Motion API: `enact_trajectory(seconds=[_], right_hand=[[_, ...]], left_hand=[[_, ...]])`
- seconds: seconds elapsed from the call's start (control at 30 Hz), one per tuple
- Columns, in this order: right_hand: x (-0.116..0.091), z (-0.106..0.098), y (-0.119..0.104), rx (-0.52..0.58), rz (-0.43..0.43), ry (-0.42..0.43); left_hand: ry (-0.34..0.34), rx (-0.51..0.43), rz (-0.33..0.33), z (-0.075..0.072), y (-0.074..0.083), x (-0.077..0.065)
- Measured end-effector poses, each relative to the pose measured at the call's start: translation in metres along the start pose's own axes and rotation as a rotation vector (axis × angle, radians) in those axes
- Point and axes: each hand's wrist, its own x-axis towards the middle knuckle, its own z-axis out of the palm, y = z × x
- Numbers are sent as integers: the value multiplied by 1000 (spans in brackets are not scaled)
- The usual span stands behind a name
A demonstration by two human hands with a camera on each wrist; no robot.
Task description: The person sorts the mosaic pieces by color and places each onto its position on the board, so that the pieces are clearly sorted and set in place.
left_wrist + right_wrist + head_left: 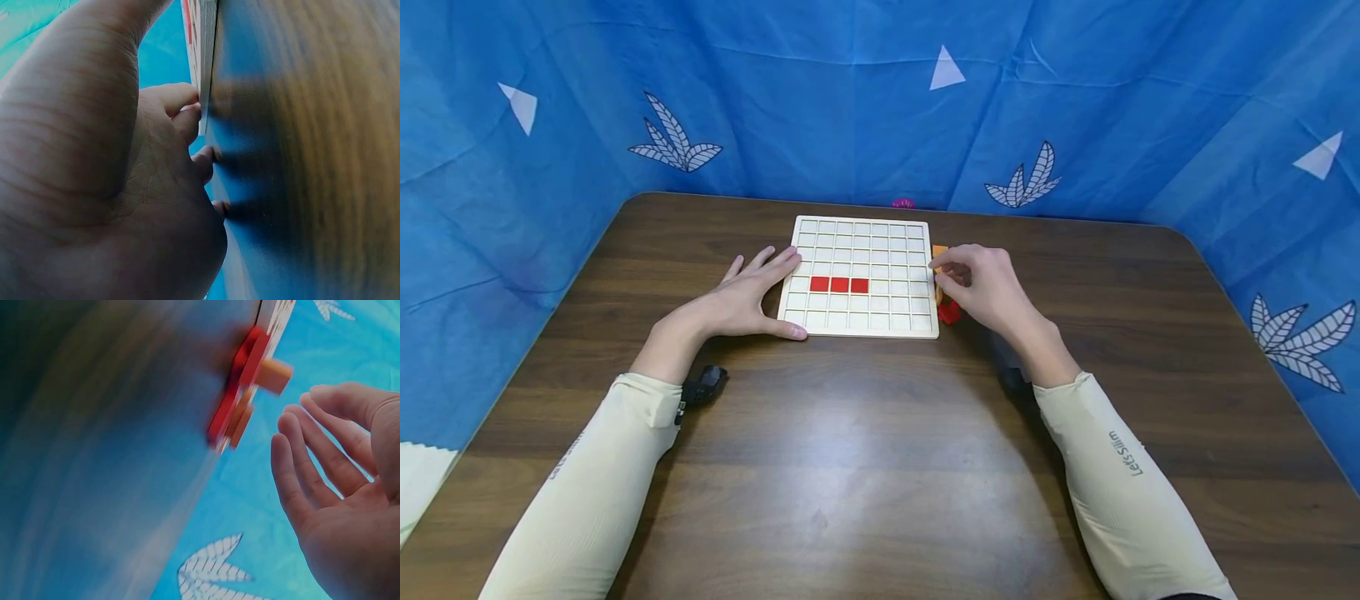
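A pale grid board lies near the far side of the table, with a row of red square tiles in its cells. My left hand spreads over the board's left side, index fingertip at the left edge and thumb at the near left corner. Beside the right edge, my right hand hovers over loose pieces, partly covering them in the head view. Its fingers bend gently, the thumb tip near the index tip, with nothing visible between them. Red pieces and an orange piece are heaped there in the right wrist view.
The brown wooden table stretches toward me in front of the board. Blue cloth printed with leaves and triangles hangs behind the table and along its sides. Dark wrist cameras sit just above the tabletop.
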Motion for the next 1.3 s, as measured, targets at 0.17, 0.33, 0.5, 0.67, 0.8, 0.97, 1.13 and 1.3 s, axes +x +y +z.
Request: enact_trajectory(seconds=[0.17, 0.33, 0.5, 0.67, 0.8, 0.97, 1.13, 1.3], right_hand=[[-11, -12, 18, -12, 35, 15], [-15, -17, 26, -12, 49, 10], [-15, -16, 27, 42, 40, -69], [-15, -16, 27, 79, 59, -150], [-17, -18, 28, 77, 62, -205], [-18, -19, 30, 83, 33, -260], [-19, -18, 31, 70, 12, -317], [-19, -17, 30, 45, -23, -330]], left_hand=[[0, -2, 0, 0, -1, 0], [-1, 3, -4, 1, -4, -3], [2, -1, -4, 0, -4, -4], [5, 8, -3, 0, -4, -3], [2, 9, 2, 1, -2, -1], [6, 9, 8, 1, -2, 1], [5, 9, 6, 1, -2, 2], [3, 8, 6, 1, -2, 2]])
